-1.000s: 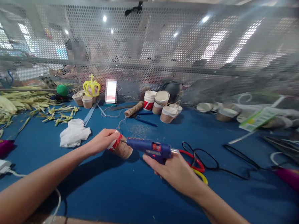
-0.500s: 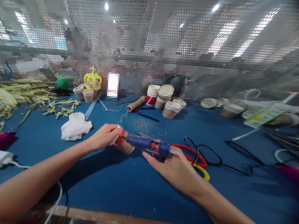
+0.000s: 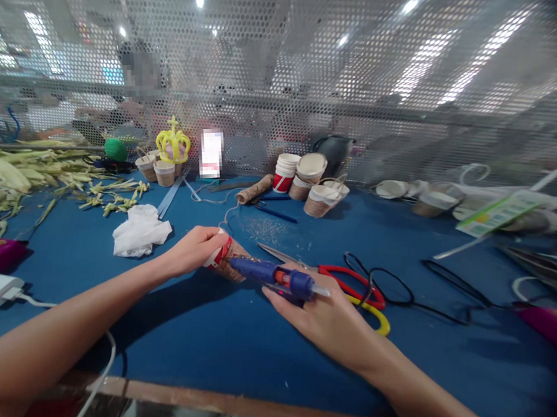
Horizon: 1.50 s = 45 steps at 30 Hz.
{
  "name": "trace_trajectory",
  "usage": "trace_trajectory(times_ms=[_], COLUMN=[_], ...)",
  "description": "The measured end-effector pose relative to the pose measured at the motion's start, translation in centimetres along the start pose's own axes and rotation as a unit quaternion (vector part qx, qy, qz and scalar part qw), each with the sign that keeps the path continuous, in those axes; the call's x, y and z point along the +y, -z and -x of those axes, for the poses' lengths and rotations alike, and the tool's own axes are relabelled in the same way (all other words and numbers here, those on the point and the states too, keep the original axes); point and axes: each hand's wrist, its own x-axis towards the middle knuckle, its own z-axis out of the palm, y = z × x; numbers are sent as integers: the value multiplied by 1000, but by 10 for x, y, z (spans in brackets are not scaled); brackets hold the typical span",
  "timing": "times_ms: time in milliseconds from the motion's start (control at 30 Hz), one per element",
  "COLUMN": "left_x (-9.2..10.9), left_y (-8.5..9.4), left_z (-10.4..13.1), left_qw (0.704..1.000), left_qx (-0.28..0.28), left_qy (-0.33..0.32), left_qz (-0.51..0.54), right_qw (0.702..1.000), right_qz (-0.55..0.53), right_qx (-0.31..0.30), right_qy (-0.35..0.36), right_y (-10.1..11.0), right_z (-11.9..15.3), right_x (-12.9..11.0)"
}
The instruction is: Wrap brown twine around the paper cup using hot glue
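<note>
My left hand point(image 3: 199, 247) is closed around a red-and-white paper cup point(image 3: 219, 256), which lies tilted with brown twine wound round its lower part. In my right hand point(image 3: 318, 309) is a blue glue gun point(image 3: 267, 272), a clear glue stick poking out of its back end. The gun's nozzle points left and meets the cup at the border of the red band and the twine; whether it touches is hard to tell. A strand of twine point(image 3: 227, 216) runs from the cup toward a twine roll point(image 3: 255, 190). Scissors point(image 3: 352, 285) with red and yellow handles lie beside my right hand.
Twine-wrapped cups point(image 3: 322, 197) and stacked paper cups point(image 3: 286, 171) stand at the back. A crumpled white tissue point(image 3: 140, 231) lies left of centre. Corn husks point(image 3: 19, 172) cover the far left. A black cable point(image 3: 405, 301) loops at right. A perforated metal screen point(image 3: 271, 66) closes off the back.
The glue gun's nozzle has moved slightly left and down along the cup. More of the scissors' blades now shows behind the gun. My left hand keeps its hold.
</note>
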Motion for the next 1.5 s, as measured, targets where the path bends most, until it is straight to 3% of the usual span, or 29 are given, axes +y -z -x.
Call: trace_trajectory(times_ms=[167, 333, 500, 633, 800, 1200, 1367, 1500], left_x=[-1, 0, 1, 0, 2, 4, 4, 4], left_y=[0, -1, -1, -2, -1, -2, -2, -2], left_z=[-1, -1, 0, 0, 2, 4, 4, 5], left_qw=[1000, 1000, 1000, 1000, 1000, 998, 999, 999], left_qx=[-3, 23, -12, 17, -17, 4, -36, -14], left_qy=[2, 4, 2, 6, -3, -24, -31, -30], left_qz=[13, 1, 24, 0, 18, -51, -7, -38], right_qw=[999, 1000, 999, 1000, 1000, 1000, 1000, 1000], right_qz=[25, 16, 20, 9, 3, 14, 13, 4], right_qx=[33, -2, 17, -10, 0, 20, -3, 24], right_qy=[16, 15, 27, 11, 5, 3, 7, 15], right_y=[-4, -2, -2, -1, 2, 12, 10, 12], right_z=[3, 3, 3, 3, 1, -7, -5, -8], right_x=[3, 0, 2, 0, -1, -8, -8, -11])
